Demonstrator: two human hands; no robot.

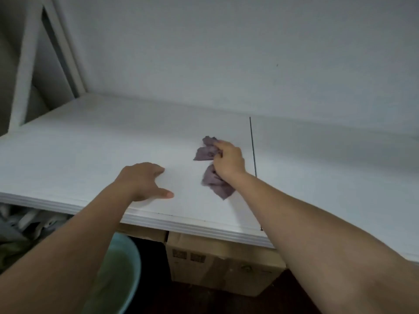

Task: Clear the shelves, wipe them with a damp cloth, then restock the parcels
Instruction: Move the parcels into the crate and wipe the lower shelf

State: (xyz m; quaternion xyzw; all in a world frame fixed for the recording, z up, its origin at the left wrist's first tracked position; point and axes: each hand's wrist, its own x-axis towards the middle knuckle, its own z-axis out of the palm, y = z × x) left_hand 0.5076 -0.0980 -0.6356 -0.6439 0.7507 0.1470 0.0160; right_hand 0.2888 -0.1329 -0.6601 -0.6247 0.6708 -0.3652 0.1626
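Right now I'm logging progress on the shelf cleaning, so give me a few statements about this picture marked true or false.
1. The right hand grips the cloth. True.
2. The left hand holds a parcel. False: it holds nothing and rests on the shelf with fingers spread.
3. The cloth lies on the shelf top. True.
4. Parcels stand on the shelf beside the cloth. False: none shows on this shelf; a box sits below it.
5. A basin shows below the shelf's front edge. True.
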